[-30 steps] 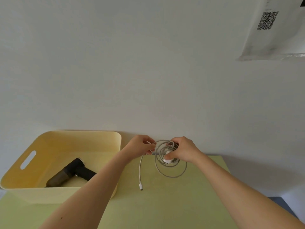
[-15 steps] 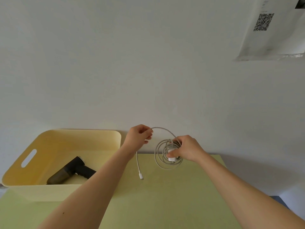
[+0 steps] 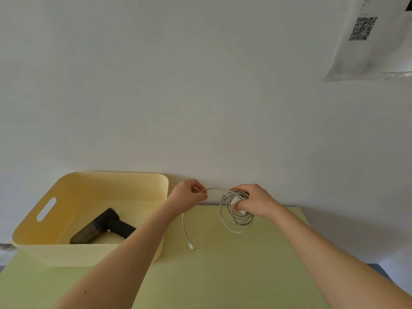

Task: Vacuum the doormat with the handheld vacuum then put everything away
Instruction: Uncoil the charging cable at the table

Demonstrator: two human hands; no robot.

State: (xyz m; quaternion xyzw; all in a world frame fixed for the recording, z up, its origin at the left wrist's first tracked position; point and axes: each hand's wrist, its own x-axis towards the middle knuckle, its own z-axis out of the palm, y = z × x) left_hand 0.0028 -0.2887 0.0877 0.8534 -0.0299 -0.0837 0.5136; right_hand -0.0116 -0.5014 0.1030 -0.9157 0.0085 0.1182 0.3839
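Observation:
A black handheld vacuum (image 3: 102, 227) lies inside the pale yellow bin (image 3: 89, 253) at the left of the yellow-green table (image 3: 223, 275). My right hand (image 3: 254, 200) grips a white charger plug and several loops of grey-white cable (image 3: 236, 221), held just above the table near the wall. My left hand (image 3: 188, 195) pinches the free stretch of the same cable beside the bin's right wall. The loose end hangs down from it, and its connector (image 3: 191, 246) touches the table. No doormat is in view.
A white wall rises right behind the table. A white sheet with a QR code (image 3: 363, 29) hangs at the upper right. The table's right edge drops to a dark floor (image 3: 379, 270).
My left hand drew a length of cable up and away from the coil, then came back toward my right hand. The coil in my right hand has more turns now, and the loose tail is shorter.

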